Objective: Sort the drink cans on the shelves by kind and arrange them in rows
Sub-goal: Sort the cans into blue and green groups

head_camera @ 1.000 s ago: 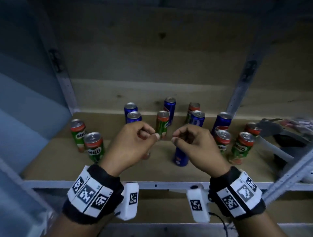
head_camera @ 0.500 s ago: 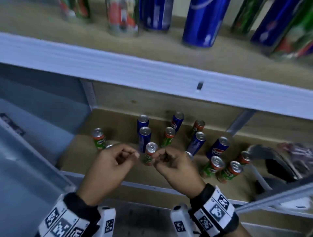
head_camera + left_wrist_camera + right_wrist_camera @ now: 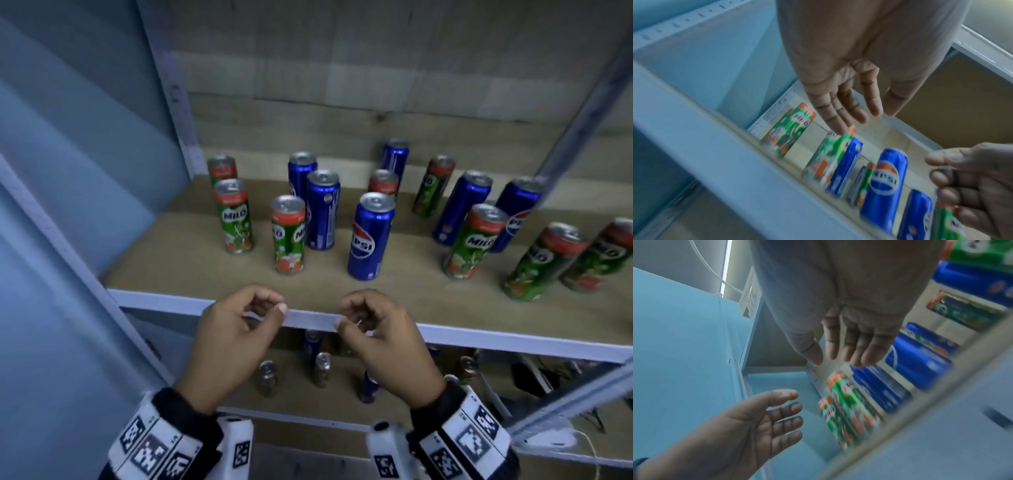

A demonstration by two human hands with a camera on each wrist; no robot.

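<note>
Wooden shelf (image 3: 239, 274) crowded with mixed cans; left hand (image 3: 233, 339) and right hand (image 3: 383, 339) loosely curled, empty. Nearest green can (image 3: 288, 234) should be gripped mid-body, kept upright.

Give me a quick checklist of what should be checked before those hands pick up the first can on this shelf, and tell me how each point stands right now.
1. Left hand free: ok, fingers loosely curled, holding nothing.
2. Right hand free: ok, likewise holding nothing.
3. Cans standing upright: ok, none seen lying on its side on the upper shelf.
4. Kinds already grouped: not ok, the front Milo can stands right beside a blue Pepsi can, and both kinds are mixed across the shelf.
5. Clear path to a front can: ok, nothing stands between the hands and the front Pepsi can.
6. Cans on the lower shelf: cannot tell, too dark and partly hidden.
</note>
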